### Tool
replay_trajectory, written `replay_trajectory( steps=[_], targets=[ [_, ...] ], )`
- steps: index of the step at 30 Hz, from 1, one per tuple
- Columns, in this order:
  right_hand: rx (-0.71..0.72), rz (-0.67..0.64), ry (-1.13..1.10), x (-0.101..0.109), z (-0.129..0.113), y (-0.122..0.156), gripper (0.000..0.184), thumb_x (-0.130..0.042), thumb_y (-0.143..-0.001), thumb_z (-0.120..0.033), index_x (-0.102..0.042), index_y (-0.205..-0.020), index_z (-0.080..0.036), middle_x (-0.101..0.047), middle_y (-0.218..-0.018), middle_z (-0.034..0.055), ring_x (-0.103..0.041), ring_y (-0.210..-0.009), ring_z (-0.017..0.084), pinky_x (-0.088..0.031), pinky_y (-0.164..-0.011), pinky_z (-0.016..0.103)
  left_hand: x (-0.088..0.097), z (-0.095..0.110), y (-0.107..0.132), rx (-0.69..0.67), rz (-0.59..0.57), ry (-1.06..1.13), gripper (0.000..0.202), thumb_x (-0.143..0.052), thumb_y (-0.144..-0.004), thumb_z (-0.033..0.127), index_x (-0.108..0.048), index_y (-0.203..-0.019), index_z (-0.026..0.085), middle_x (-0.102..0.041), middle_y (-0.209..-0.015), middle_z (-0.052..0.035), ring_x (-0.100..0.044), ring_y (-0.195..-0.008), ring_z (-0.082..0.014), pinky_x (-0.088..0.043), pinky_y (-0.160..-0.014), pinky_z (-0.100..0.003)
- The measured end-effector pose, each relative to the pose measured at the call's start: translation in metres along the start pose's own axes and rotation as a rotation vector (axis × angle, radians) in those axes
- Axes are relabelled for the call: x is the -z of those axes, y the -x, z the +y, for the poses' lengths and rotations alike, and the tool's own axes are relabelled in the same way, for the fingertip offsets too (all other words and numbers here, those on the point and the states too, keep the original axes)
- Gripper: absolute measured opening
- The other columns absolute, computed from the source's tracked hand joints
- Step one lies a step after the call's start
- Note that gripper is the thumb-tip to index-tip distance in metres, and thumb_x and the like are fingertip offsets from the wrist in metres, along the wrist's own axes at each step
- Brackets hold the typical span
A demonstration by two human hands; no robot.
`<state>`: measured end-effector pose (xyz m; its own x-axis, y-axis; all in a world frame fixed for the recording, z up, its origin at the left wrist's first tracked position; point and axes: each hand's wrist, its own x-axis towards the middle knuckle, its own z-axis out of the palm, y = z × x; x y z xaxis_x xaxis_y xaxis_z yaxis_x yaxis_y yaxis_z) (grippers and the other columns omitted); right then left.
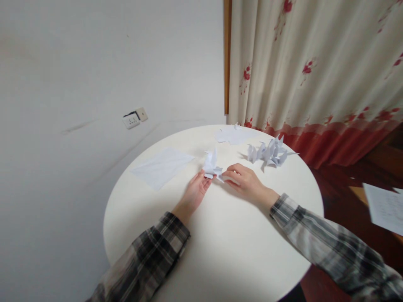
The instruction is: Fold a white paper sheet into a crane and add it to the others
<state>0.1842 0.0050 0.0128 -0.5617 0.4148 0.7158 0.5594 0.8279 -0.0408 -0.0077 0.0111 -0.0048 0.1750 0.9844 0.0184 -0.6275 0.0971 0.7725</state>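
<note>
A folded white paper crane stands on the round white table near its middle. My left hand pinches the crane's left side with its fingertips. My right hand pinches the crane's right wing tip, fingers closed on the paper. Both forearms wear plaid sleeves and rest low over the table.
A flat white sheet lies to the left. Several finished paper cranes cluster at the back right, with more loose paper behind. A floral curtain hangs beyond the table; a wall socket is on the left wall.
</note>
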Motion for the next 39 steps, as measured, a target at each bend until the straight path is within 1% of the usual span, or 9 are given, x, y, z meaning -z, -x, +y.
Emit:
replay_trajectory(
  steps=[3, 9, 12, 14, 19, 22, 28, 34, 39],
  targets=[
    [0.04, -0.036, 0.032, 0.0, -0.001, -0.001, 0.017, -0.048, -0.082, -0.02, -0.057, -0.097, -0.019, -0.056, -0.087, 0.0074, -0.05, -0.077, 0.016, -0.039, -0.065, 0.027, -0.001, 0.001, 0.0, 0.001, -0.005, 0.004, 0.014, -0.048, -0.084, 0.017, -0.06, -0.089, 0.011, -0.066, -0.083, -0.0041, -0.063, -0.074, -0.0096, -0.048, -0.067, -0.017],
    [0.074, -0.085, 0.089, 0.001, -0.003, -0.003, 0.018, -0.045, -0.083, -0.014, -0.056, -0.097, -0.019, -0.055, -0.085, 0.0066, -0.048, -0.075, 0.015, -0.036, -0.062, 0.026, 0.001, -0.001, -0.001, 0.027, -0.021, 0.015, 0.013, -0.049, -0.083, 0.017, -0.059, -0.087, 0.011, -0.066, -0.082, -0.0035, -0.062, -0.073, -0.0091, -0.048, -0.067, -0.017],
    [0.082, -0.067, 0.126, 0.001, -0.002, -0.002, 0.013, -0.044, -0.085, -0.018, -0.058, -0.086, -0.018, -0.056, -0.08, 0.0058, -0.047, -0.071, 0.014, -0.034, -0.06, 0.026, 0.003, -0.004, -0.002, 0.039, -0.059, -0.002, 0.012, -0.054, -0.081, 0.019, -0.059, -0.089, 0.011, -0.065, -0.086, -0.004, -0.061, -0.075, -0.0098, -0.047, -0.07, -0.02],
    [0.078, -0.032, 0.136, -0.001, 0.0, -0.001, 0.014, -0.044, -0.086, -0.02, -0.057, -0.08, -0.018, -0.055, -0.075, 0.0056, -0.047, -0.068, 0.014, -0.033, -0.059, 0.026, 0.004, -0.006, -0.002, 0.044, -0.069, -0.004, 0.013, -0.056, -0.08, 0.02, -0.059, -0.089, 0.012, -0.064, -0.086, -0.0035, -0.06, -0.075, -0.0095, -0.046, -0.071, -0.02],
    [-0.034, 0.035, 0.059, -0.003, 0.001, 0.001, 0.012, -0.043, -0.084, -0.017, -0.054, -0.08, -0.016, -0.055, -0.072, 0.006, -0.048, -0.068, 0.015, -0.036, -0.061, 0.026, 0.002, -0.005, -0.001, 0.033, -0.089, -0.01, 0.011, -0.057, -0.079, 0.021, -0.059, -0.087, 0.014, -0.064, -0.088, -0.0031, -0.059, -0.077, -0.0101, -0.045, -0.072, -0.022],
    [-0.17, 0.057, -0.071, -0.003, -0.002, 0.0, 0.009, -0.044, -0.082, -0.017, -0.052, -0.078, -0.016, -0.054, -0.068, 0.004, -0.048, -0.064, 0.013, -0.037, -0.06, 0.024, -0.001, -0.003, 0.002, 0.033, -0.124, -0.044, 0.014, -0.057, -0.079, 0.022, -0.059, -0.089, 0.014, -0.064, -0.089, -0.0035, -0.059, -0.079, -0.0111, -0.045, -0.074, -0.023],
    [-0.521, 0.061, -0.439, -0.009, -0.004, -0.001, 0.004, -0.049, -0.073, -0.017, -0.049, -0.069, -0.017, -0.051, -0.058, -0.0031, -0.044, -0.052, 0.009, -0.033, -0.051, 0.02, -0.003, -0.003, 0.006, 0.021, -0.154, -0.115, 0.016, -0.057, -0.079, 0.024, -0.057, -0.09, 0.013, -0.063, -0.092, -0.0054, -0.059, -0.082, -0.0125, -0.044, -0.075, -0.023],
    [-0.773, 0.031, -1.043, -0.012, -0.001, -0.006, 0.011, -0.053, -0.069, -0.023, -0.045, -0.063, -0.018, -0.051, -0.051, -0.0053, -0.045, -0.046, 0.008, -0.034, -0.047, 0.02, -0.002, -0.003, 0.007, 0.017, -0.157, -0.155, 0.011, -0.058, -0.078, 0.024, -0.056, -0.083, 0.014, -0.062, -0.087, -0.0038, -0.058, -0.078, -0.0118, -0.044, -0.074, -0.023],
    [-0.907, -0.001, -1.335, -0.009, -0.001, -0.007, 0.01, -0.055, -0.066, -0.021, -0.048, -0.061, -0.016, -0.05, -0.05, -0.0047, -0.043, -0.043, 0.006, -0.032, -0.045, 0.019, -0.005, 0.0, 0.009, 0.025, -0.15, -0.181, 0.012, -0.06, -0.076, 0.025, -0.056, -0.078, 0.014, -0.062, -0.083, -0.004, -0.058, -0.076, -0.0122, -0.044, -0.072, -0.024]
  ],
)
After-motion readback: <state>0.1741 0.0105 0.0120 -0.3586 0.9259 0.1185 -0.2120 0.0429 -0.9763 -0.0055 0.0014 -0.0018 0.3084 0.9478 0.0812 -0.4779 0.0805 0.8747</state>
